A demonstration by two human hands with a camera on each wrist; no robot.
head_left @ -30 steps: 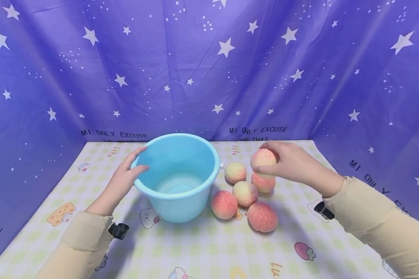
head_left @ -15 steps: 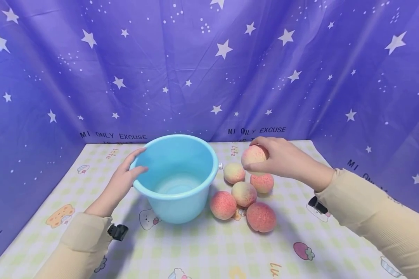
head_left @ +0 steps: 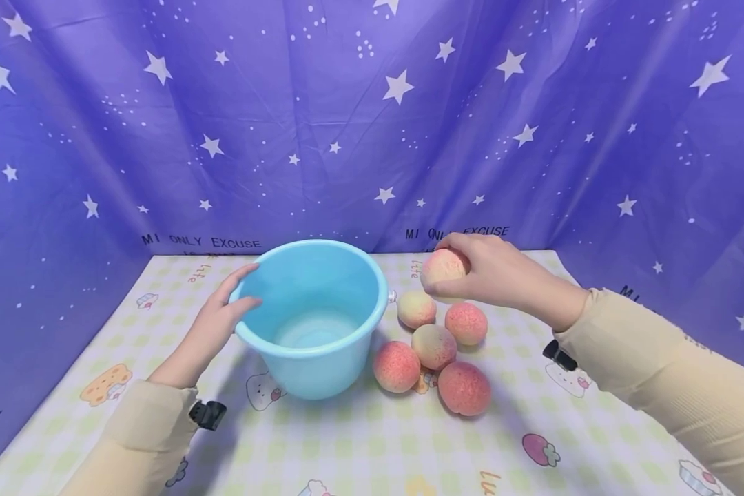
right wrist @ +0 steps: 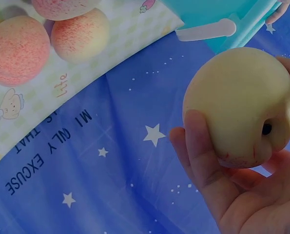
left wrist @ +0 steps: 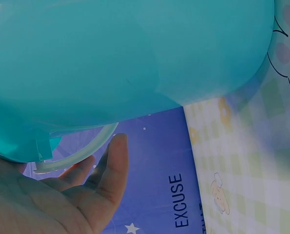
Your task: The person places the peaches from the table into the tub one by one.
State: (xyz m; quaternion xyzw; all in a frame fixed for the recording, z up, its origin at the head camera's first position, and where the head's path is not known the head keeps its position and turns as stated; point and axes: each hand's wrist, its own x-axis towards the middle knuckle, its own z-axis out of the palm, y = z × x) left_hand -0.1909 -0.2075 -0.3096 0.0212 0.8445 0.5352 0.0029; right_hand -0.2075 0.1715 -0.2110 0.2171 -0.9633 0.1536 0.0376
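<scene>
In the head view a light blue plastic bucket [head_left: 313, 372] stands upright on the table, and its inside shows no fruit. My left hand [head_left: 213, 327] holds its left rim, thumb over the edge. The left wrist view shows that hand's fingers beside the bucket's pale handle [left wrist: 81, 153]. Right of the bucket, my right hand [head_left: 490, 272] grips a peach [head_left: 444, 272] above the table. Up close in the right wrist view, this peach [right wrist: 232, 102] is pale yellow with a dark hole at its end. Several pink and yellow peaches [head_left: 434, 346] lie below it.
A pastel checked cloth [head_left: 347, 448] with cartoon prints covers the table. Behind and at both sides hangs a purple curtain [head_left: 347, 103] with white stars. The nearest loose peach [head_left: 397, 366] lies close to the bucket's right side.
My right hand has carried its peach left and a little upward, uncovering more of the peach beneath. The left hand stays on the bucket's rim.
</scene>
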